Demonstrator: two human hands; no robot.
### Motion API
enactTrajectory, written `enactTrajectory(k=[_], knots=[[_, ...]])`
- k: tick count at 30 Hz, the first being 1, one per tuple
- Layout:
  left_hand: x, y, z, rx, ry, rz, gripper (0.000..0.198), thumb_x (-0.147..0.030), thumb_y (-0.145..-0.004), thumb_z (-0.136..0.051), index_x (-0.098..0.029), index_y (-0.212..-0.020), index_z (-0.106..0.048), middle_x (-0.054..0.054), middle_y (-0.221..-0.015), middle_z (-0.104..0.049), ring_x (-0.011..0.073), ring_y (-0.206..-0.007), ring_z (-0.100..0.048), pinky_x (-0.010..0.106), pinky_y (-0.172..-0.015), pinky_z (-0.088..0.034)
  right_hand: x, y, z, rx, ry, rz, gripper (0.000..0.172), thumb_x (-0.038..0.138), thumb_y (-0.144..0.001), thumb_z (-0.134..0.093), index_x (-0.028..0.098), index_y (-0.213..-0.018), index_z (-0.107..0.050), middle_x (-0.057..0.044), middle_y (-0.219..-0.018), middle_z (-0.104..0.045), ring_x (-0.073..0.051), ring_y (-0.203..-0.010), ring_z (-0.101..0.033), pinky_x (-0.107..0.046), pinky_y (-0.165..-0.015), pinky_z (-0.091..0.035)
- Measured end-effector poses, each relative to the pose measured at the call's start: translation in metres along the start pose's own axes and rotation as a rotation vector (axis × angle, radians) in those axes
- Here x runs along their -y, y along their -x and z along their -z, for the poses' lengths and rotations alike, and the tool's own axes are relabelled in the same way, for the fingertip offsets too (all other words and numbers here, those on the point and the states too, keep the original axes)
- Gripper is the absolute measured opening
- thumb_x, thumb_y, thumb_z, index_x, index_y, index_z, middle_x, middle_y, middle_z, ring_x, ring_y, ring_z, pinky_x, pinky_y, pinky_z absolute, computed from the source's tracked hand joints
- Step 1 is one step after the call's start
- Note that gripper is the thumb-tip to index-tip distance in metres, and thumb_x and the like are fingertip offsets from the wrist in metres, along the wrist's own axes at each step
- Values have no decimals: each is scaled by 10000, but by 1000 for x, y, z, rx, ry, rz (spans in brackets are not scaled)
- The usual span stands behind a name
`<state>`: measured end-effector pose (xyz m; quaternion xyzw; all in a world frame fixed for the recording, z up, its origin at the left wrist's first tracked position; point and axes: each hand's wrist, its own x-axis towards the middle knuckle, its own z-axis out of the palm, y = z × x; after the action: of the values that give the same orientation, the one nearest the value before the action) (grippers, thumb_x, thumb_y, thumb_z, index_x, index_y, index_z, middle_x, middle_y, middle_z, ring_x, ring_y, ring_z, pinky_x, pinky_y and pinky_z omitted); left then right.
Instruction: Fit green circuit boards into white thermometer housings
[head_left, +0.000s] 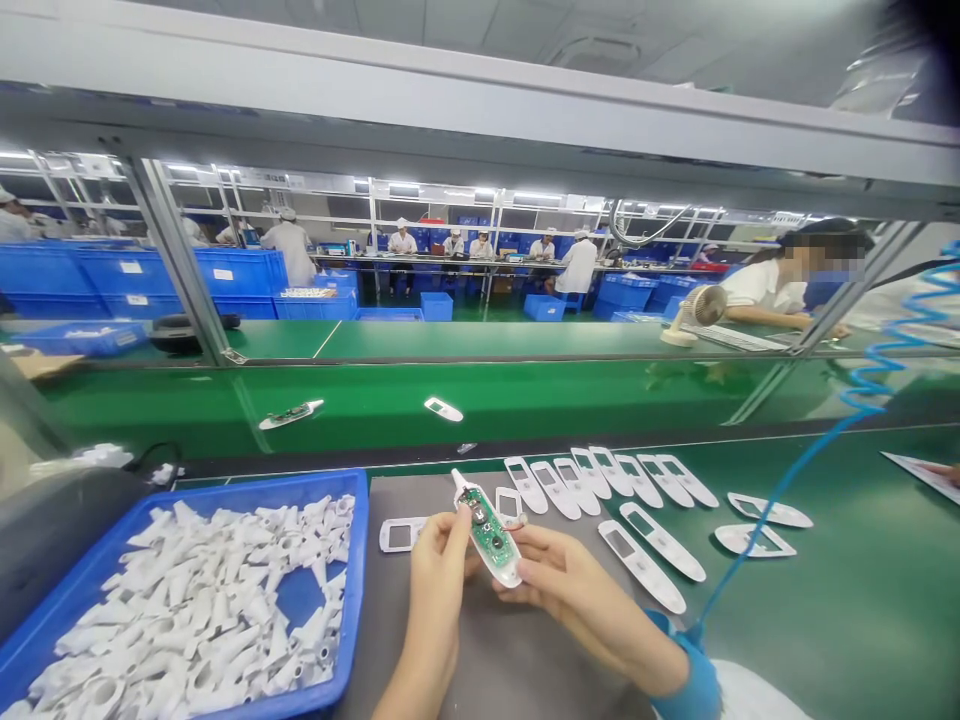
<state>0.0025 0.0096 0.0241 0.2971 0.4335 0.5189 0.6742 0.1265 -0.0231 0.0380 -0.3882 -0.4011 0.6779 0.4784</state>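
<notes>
Left hand [437, 560] and right hand [553, 568] grip a white casing [509, 576] — green circuit board [489, 526] inside (plainly exposed).

Left hand [439, 562] faces right hand [564, 578] — both curled.

Green workbench [847, 620], grey mat [517, 655] at its near middle, blue plastic tray [361, 560] at near left, single white windowed cover [387, 537] on the mat just right of the tray, overlapping row of white windowed covers [527, 490] toward the far edge, two slanted covers [652, 582] nearer, two more covers [787, 515] farther right.
</notes>
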Motion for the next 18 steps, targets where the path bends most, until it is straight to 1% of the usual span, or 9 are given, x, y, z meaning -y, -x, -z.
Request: enactTrajectory(k=[2,3,5,6,8,11,13,15,18], knots=[[-3,-1,1,-38,25,19,351,-385,-580,-673,-149,-796,-528,61,-810,-610,157,-705,-579,243,-586,-465,0,1,1,38,-35,-19,330,299,-654,-659,151,-936,-575,-73,-888,-587,-157,-727,-566,-332,-724,-448],[-3,-2,1,-35,33,31,396,-357,-574,-686,-156,-875,-524,77,-867,-614,167,-729,-586,248,-598,-467,-1,2,2,66,-50,-33,312,292,-668,-649,146,-933,-573,-68,-861,-585,-152,-715,-567,-327,-716,-448],[-4,-2,3,18,33,39,470,-312,-583,-690,-164,-986,-500,98,-950,-612,181,-773,-592,250,-623,-470,-4,3,2,120,-78,-57,278,274,-707,-615,141,-946,-561,-57,-813,-581,-150,-708,-572,-317,-701,-447],[-5,-2,4,50,20,31,473,-299,-596,-683,-164,-1008,-494,104,-979,-608,187,-797,-591,239,-617,-470,-6,4,1,137,-87,-61,267,262,-725,-598,144,-960,-549,-53,-805,-578,-150,-711,-574,-309,-689,-447],[-5,-1,5,91,-18,6,445,-293,-628,-657,-163,-1020,-490,109,-1012,-600,196,-823,-588,200,-531,-456,-10,4,0,157,-89,-55,267,233,-740,-585,157,-988,-522,-50,-832,-575,-144,-710,-577,-282,-653,-447],[-7,2,5,121,-52,5,418,-301,-659,-627,-178,-1030,-480,104,-1050,-585,201,-829,-587,149,-373,-364,-14,3,-2,160,-52,-36,288,197,-723,-603,154,-990,-504,-60,-886,-577,-117,-660,-578,-232,-590,-436],[-7,3,4,142,-47,19,414,-302,-670,-616,-187,-1041,-473,99,-1070,-576,201,-861,-578,136,-356,-347,-15,2,-4,148,-18,-28,253,200,-722,-603,134,-951,-516,-69,-877,-586,-106,-620,-578,-221,-565,-435],[-8,4,2,160,-50,27,421,-306,-681,-606,-189,-1059,-462,103,-1077,-570,203,-876,-575,134,-356,-351,-15,2,-5,137,15,-26,208,214,-736,-586,114,-910,-531,-65,-800,-602,-106,-591,-579,-226,-559,-442],[-10,5,0,188,-68,17,429,-319,-701,-584,-181,-1082,-443,119,-1071,-567,202,-827,-595,138,-346,-351,-15,3,-7,132,34,-18,197,226,-747,-572,102,-897,-539,-41,-670,-604,-110,-561,-578,-232,-549,-452]])
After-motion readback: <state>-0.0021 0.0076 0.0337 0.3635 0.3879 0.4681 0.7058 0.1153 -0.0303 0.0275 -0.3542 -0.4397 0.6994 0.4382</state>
